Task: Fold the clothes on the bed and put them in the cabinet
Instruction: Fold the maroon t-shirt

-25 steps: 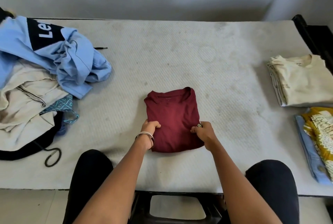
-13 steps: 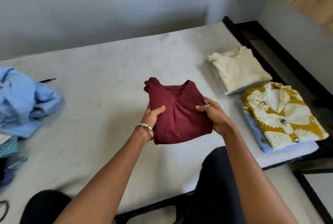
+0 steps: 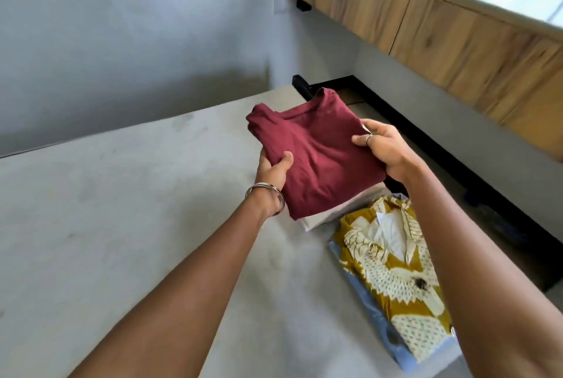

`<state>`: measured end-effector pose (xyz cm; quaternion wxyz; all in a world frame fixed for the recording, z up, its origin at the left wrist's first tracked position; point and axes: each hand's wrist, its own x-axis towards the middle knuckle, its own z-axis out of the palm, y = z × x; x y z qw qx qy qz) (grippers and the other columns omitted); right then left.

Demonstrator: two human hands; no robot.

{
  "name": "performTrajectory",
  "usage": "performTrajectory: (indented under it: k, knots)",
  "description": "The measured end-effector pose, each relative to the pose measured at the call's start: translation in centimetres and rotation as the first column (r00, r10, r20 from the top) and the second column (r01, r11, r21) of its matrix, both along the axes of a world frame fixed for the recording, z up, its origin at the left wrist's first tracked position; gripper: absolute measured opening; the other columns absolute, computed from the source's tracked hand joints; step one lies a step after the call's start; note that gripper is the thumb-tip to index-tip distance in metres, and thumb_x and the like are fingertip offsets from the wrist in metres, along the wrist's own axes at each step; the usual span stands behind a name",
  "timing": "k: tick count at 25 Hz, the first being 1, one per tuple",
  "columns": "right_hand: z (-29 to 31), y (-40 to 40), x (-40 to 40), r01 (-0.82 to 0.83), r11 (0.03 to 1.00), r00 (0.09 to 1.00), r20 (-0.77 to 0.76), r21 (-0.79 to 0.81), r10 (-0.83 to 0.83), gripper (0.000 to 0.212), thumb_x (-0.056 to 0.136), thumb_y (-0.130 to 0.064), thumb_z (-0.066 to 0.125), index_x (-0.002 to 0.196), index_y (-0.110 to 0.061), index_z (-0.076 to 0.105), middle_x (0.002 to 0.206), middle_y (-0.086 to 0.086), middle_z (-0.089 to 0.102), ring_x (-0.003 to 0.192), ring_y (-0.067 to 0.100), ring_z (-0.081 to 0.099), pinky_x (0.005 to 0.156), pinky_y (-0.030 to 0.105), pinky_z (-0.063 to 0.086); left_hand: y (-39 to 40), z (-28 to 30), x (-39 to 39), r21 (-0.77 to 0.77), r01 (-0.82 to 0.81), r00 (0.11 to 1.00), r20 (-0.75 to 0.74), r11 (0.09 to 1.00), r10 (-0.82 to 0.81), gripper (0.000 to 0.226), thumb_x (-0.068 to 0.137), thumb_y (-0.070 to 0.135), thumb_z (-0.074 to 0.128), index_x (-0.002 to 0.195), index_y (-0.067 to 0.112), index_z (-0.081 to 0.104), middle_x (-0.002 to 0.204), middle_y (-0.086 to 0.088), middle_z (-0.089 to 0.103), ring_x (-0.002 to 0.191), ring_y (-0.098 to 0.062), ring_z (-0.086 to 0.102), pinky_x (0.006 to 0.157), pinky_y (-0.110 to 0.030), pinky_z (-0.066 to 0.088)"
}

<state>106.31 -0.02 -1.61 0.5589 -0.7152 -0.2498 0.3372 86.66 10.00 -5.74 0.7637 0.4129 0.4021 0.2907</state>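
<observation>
The left hand (image 3: 272, 171) holds the near-left edge of the folded maroon T-shirt (image 3: 320, 158): thumb pressed on top, fingers curled beneath and hidden. The right hand (image 3: 384, 147) holds the right edge the same way, thumb on the cloth, remaining fingers tucked under (a ring shows on one finger). Both grips pinch the fabric between thumb and fingers.

The T-shirt is off the mattress (image 3: 122, 225), held directly above the folded cream garment (image 3: 329, 215), whose near edge shows below it. Just nearer than the cream garment lies the mustard patterned shirt (image 3: 393, 268) on a light blue garment (image 3: 374, 326).

Likely step: lowering the T-shirt onto the cream garment.

Risk: the T-shirt's far-left corner is bunched and unsupported. Uneven release could let the layers slide open. An off-centre placement could leave the stack leaning toward the black bed frame (image 3: 426, 146) beyond it.
</observation>
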Motion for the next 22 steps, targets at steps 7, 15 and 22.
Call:
performTrajectory:
  k: [7, 15, 22]
  knots:
    - [-11.7, -2.0, 3.6, 0.262, 0.826, 0.924, 0.378, -0.499, -0.065, 0.048, 0.084, -0.031, 0.076, 0.129, -0.031, 0.057, 0.131, 0.001, 0.058, 0.129, 0.029, 0.047, 0.11, 0.058, 0.029, -1.0, -8.3, 1.8, -0.017, 0.232, 0.934, -0.274, 0.973, -0.228, 0.103, 0.081, -0.001, 0.072, 0.147, 0.05, 0.011, 0.141, -0.001, 0.047, 0.117, -0.025, 0.057, 0.088, -0.05, 0.055]
    - [-9.1, -1.7, 0.8, 0.452, 0.768, 0.688, 0.726, -0.454, 0.024, 0.039, 0.095, -0.014, 0.06, 0.133, -0.017, 0.052, 0.135, 0.014, 0.049, 0.131, 0.033, 0.037, 0.109, 0.054, 0.025, -2.5, -8.6, 2.1, 0.226, 0.168, 0.933, -0.351, 0.959, -0.081, 0.057, 0.081, -0.008, 0.068, 0.125, 0.028, 0.063, 0.121, -0.007, 0.059, 0.097, -0.022, 0.065, 0.079, -0.04, 0.06]
    - [-12.7, -3.0, -7.4, 0.101, 0.719, 0.42, 0.685, -0.687, 0.595, 0.044, 0.1, -0.032, 0.047, 0.144, -0.024, 0.04, 0.157, 0.006, 0.023, 0.145, 0.029, 0.013, 0.114, 0.052, 0.018, -2.6, -7.9, -2.3, 0.215, 0.176, 0.844, -0.536, 0.961, -0.035, 0.042, 0.082, -0.003, 0.061, 0.12, 0.014, 0.063, 0.111, -0.011, 0.062, 0.082, -0.028, 0.069, 0.077, -0.037, 0.059]
